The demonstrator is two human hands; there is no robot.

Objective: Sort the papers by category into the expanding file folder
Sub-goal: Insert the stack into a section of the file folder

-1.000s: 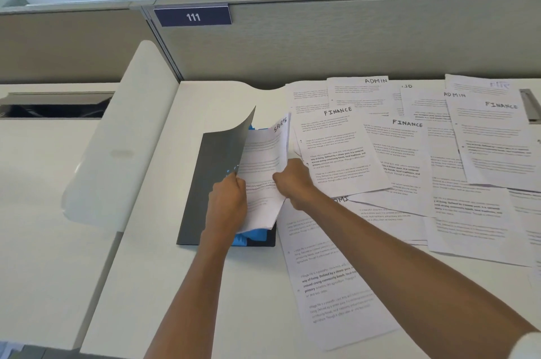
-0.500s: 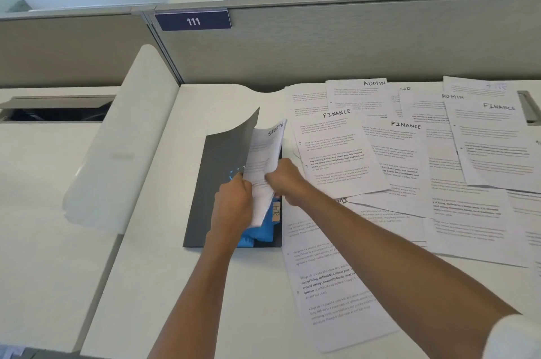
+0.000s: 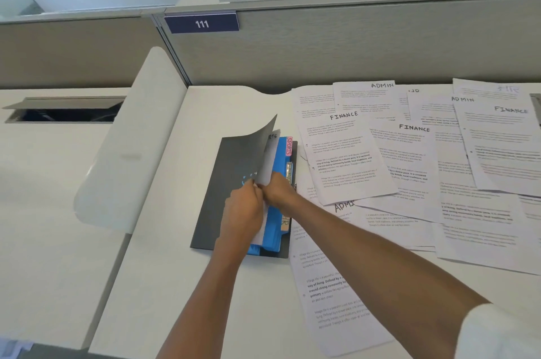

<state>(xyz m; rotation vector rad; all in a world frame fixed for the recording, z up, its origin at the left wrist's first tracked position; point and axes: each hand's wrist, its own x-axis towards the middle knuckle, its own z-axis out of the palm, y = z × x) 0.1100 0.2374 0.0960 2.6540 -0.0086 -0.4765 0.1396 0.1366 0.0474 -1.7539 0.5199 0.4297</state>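
A dark grey expanding file folder [image 3: 222, 183] lies on the white desk with its front cover lifted. Blue dividers [image 3: 278, 171] show inside, one with a pink tab reading SPORTS [image 3: 289, 145]. A white sheet marked SPORTS [image 3: 270, 153] stands almost wholly inside the front pocket, just behind the cover. My left hand [image 3: 244, 212] grips the cover's edge and the sheet's lower part. My right hand [image 3: 278, 190] pinches the sheet beside it. Loose papers headed FINANCE [image 3: 345, 153] and ADMIN [image 3: 366, 98] are spread over the desk to the right.
A grey partition [image 3: 351, 45] with a plate numbered 111 closes the desk's far side. A white curved divider [image 3: 128, 153] stands left of the folder. One printed sheet [image 3: 328, 300] lies near the front edge under my right forearm.
The SPORTS sheet has slid leftward and down into the folder behind the lifted cover. Both hands have closed in together at the folder's opening.
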